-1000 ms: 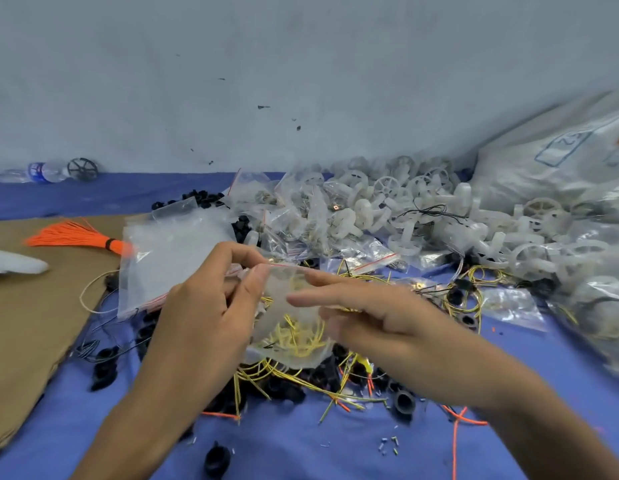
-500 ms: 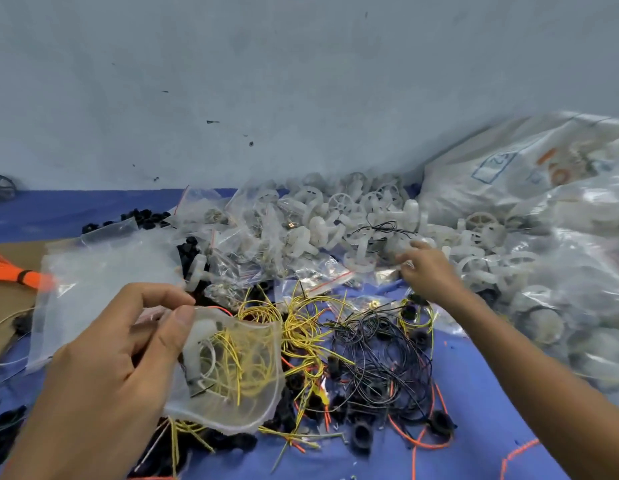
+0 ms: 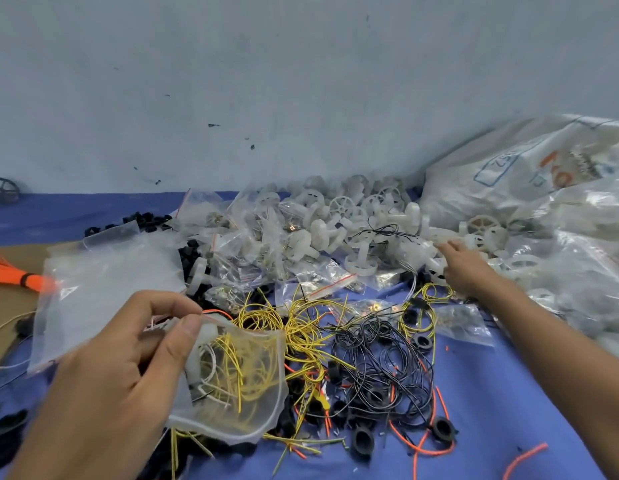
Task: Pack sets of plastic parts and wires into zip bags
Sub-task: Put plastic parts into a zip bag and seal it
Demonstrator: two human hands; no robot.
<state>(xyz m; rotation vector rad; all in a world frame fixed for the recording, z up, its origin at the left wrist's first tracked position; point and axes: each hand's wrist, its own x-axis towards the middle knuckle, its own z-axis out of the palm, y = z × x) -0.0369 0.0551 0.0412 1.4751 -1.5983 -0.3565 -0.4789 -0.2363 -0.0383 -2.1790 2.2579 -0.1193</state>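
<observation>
Head view: your left hand [image 3: 128, 358] pinches the bag [image 3: 238, 382] by its top, near the front edge of the counter [image 3: 491, 375]. Your right hand [image 3: 467, 271] is loose, holding nothing, reaching the white parts [image 3: 336, 230] at the back. Tilt the bag and wires [image 3: 228, 362] may slide out.

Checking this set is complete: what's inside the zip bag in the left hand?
Yellow wires and a white plastic part show through the zip bag. The left hand covers the bag's left edge with its thumb; anything behind it is hidden.
</observation>
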